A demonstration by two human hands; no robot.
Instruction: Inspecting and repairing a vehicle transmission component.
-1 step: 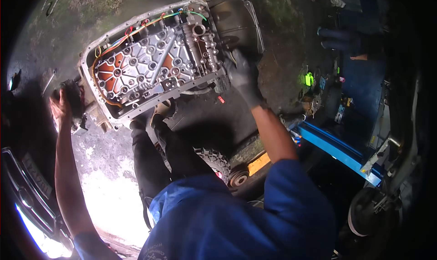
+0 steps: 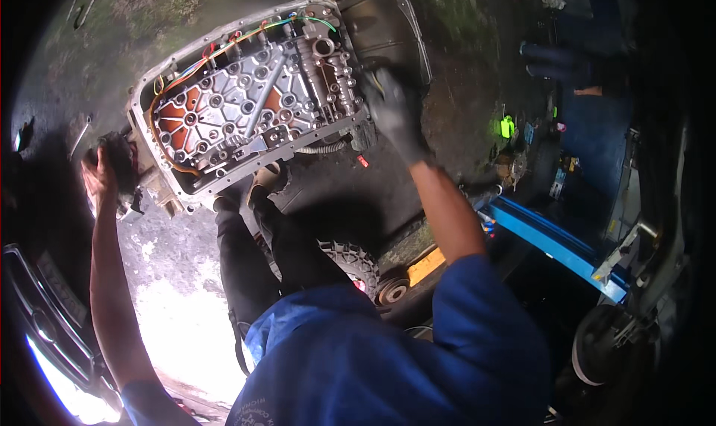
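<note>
2 hands at long grey metal gearbox casing (image 2: 287,149): black-gloved R hand (image 2: 394,113) nudged slightly inward, casing's R end — part-curled, hold can't tell; prob. work spot. Bare L hand (image 2: 101,177) agst dark lumpy part (image 2: 121,161), casing's L end — part-open, grip unclear.

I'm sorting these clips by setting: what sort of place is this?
Most likely a vehicle repair workshop: there is what looks like an opened gearbox, a tyre with chunky tread, and what appears to be a car's front end at the left edge.
</note>
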